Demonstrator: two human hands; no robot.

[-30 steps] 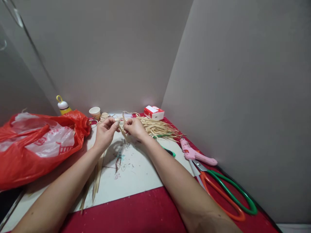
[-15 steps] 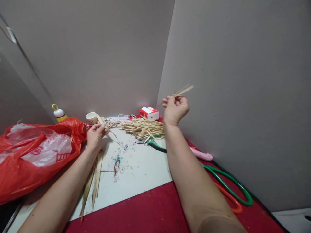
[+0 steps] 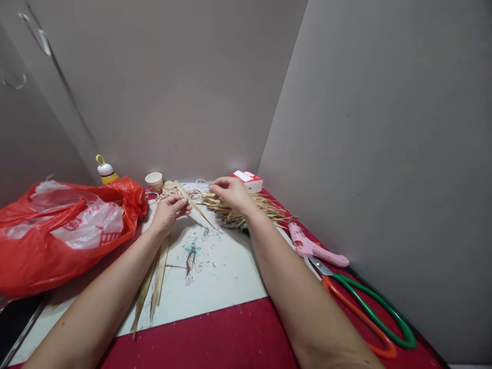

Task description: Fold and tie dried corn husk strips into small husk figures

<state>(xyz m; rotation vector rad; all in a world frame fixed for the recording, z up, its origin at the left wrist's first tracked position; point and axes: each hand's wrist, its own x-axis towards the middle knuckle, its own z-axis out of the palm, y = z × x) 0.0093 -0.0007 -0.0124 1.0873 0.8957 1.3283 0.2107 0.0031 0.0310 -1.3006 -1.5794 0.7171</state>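
Note:
My left hand [image 3: 171,211] pinches a pale dried leaf strip [image 3: 196,206] over the white board. The strip slants down to the right and tapers to a thin tip. My right hand [image 3: 229,193] is apart from it, in front of the pile of thin dried strips [image 3: 261,206]. Its fingers are drawn together toward the left; whatever they pinch, if anything, does not show. Wider dried leaf pieces [image 3: 160,274] lie on the board beside my left forearm.
A red plastic bag [image 3: 49,266] fills the left side. A bottle [image 3: 106,171], a paper cup [image 3: 154,180] and a red-white box [image 3: 249,180] stand by the wall. A pink glue gun [image 3: 315,249] and large scissors [image 3: 365,302] lie at right on red cloth.
My right hand has come down and left from beside the wall to the pile; the strips it held no longer show. My left hand still pinches its strip. The view has shifted slightly.

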